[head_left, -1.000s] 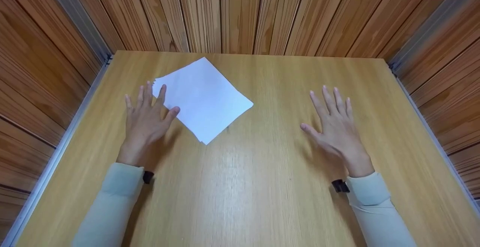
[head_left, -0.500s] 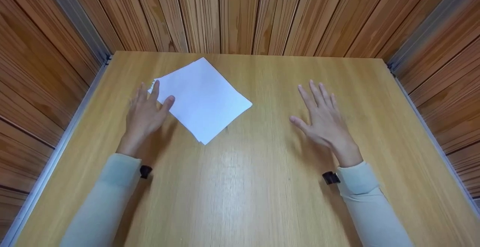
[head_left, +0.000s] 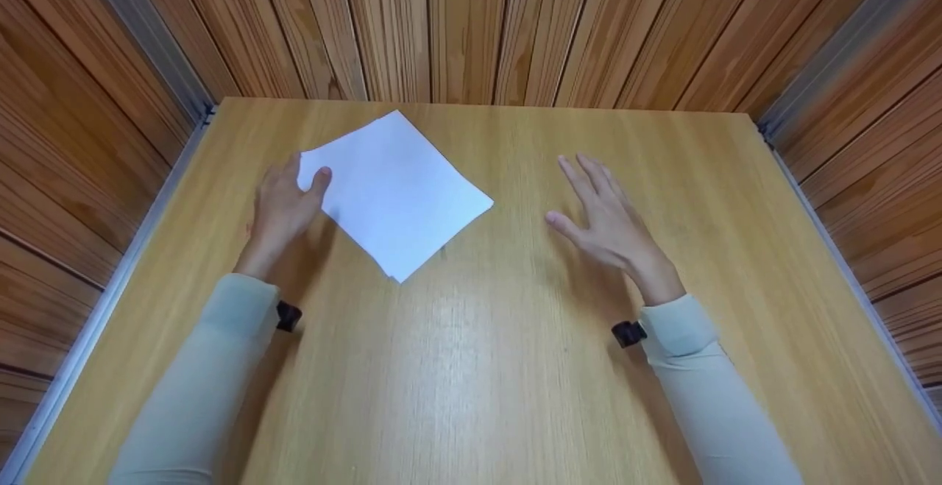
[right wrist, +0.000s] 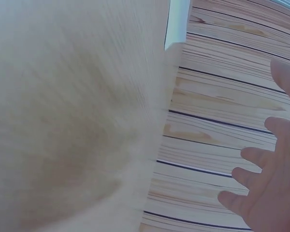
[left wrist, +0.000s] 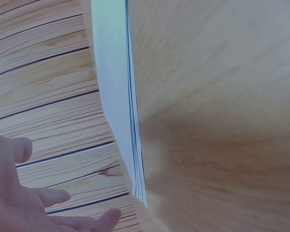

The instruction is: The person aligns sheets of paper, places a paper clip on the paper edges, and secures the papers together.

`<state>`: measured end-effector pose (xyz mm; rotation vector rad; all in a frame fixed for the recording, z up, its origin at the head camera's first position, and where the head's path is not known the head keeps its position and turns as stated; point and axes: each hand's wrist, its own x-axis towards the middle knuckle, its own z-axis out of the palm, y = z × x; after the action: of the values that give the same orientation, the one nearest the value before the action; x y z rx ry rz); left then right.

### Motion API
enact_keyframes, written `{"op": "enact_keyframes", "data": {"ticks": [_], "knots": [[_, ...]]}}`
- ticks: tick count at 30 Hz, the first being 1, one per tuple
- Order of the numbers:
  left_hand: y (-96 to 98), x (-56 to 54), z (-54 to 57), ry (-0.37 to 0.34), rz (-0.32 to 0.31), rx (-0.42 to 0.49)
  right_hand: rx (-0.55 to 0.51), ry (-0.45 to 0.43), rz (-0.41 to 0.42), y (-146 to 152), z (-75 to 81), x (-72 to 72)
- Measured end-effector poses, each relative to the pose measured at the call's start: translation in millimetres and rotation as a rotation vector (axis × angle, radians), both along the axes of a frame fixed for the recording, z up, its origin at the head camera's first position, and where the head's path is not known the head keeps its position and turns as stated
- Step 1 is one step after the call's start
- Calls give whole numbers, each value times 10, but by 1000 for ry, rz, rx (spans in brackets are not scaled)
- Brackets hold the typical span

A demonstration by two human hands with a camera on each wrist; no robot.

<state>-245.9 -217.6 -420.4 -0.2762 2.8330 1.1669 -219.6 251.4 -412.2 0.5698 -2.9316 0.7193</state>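
We are looking at a stack of white paper [head_left: 397, 198] that is lying flat on the worktop [head_left: 456, 382], left of centre and toward the far edge, turned so that one corner is pointing at us. Its layered edges are showing in the left wrist view, and the sheets are sitting slightly out of line. We are judging it to be light, each sheet thin, bendy and easily creased, with layers probably sliding over one another under a one-sided push. For a firm hold we are favouring the left and right corners, thumbs above and fingers below, so that the whole pile is staying together. Our left hand [head_left: 283, 202] is hovering by the left corner, its thumb showing over the paper in the head view; its fingers are loosely parted and pinching nothing, though we are not able to tell whether a fingertip is brushing the sheets. Our right hand [head_left: 603, 220] is hanging above the worktop with fingers spread, near the right corner but apart from it, holding nothing. Compared with half a second ago, the right hand is sitting farther inward, nearer the paper, and the left hand's fingers are looking less fanned out, while the stack is keeping its place.
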Motion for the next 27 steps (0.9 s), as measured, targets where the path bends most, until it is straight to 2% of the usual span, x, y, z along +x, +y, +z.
{"op": "enact_keyframes", "data": {"ticks": [7, 15, 21, 27], "knots": [[36, -167, -19, -10, 34, 8, -79, -46, 25, -160, -40, -74], [39, -333, -33, -30, 66, -14, -106, -99, 33, -345, -86, -162], [25, -410, -79, -57, 68, -14, -134, -158, 54, -491, -131, -209], [13, -448, -120, -50, 58, -38, -142, -212, 74, -632, -199, -278]]}}
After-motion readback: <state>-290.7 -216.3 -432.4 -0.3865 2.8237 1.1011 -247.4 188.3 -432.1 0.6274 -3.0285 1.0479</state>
